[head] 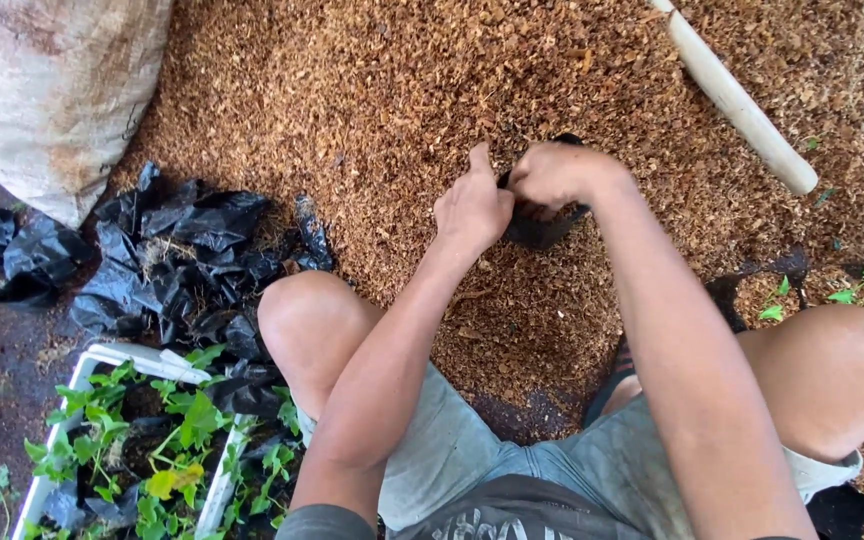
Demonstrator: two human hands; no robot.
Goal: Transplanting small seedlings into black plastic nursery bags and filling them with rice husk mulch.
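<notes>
Between your knees, over the brown coconut-husk heap [372, 90], your left hand [472, 208] and right hand [555, 172] both pinch the small black plastic nursery bag [542, 225]. Judge it light, limp, tearable; grip its rim. Beyond lies a pale wooden handle [737, 105].

Centre: a small black plastic bag [542, 225] against the reddish-brown, speckled coconut husk [372, 90] that fills most of the frame. Upper left: an off-white sack [47, 85] with brownish stains. Left: glossy black plastic bags [182, 250] in a crumpled heap. Lower left: a white crate [102, 358] with bright green seedlings [167, 440], a few leaves yellowish. Upper right: a cream-white pipe [742, 105]. Bottom: faded grey-blue denim shorts [512, 470].
</notes>
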